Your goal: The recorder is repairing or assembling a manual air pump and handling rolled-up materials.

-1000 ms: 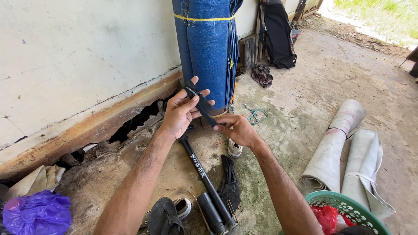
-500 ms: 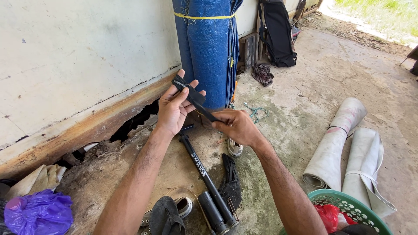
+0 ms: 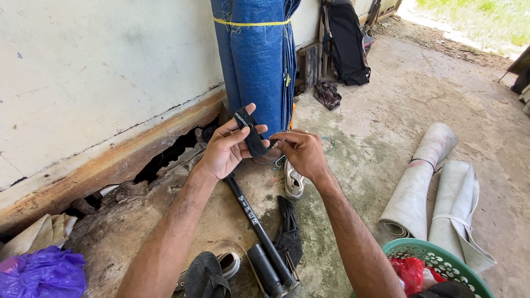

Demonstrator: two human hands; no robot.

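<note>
Both hands grip one black strap (image 3: 253, 137), held up in front of the rolled blue tarp (image 3: 258, 60). Left hand (image 3: 226, 152) closed around the strap's upper part, thumb and fingers curled over it, metal clip end sticking out above the thumb. Right hand (image 3: 301, 152) pinches the strap's lower end between thumb and fingertips, just beside the left.

Far left on the ground: purple plastic bag (image 3: 38, 273), pale cloth next to it, below a cracked wall base. Under the hands, a black pole (image 3: 254, 221) lies on the concrete, running down toward the viewer. A worn shoe (image 3: 293, 181) sits just beside it, a black glove (image 3: 287, 232) lower down. Against the wall beyond the tarp, a black backpack (image 3: 345, 41). Right side: two rolled pale mats (image 3: 436, 187), and a green basket (image 3: 441, 262) with something red inside.
</note>
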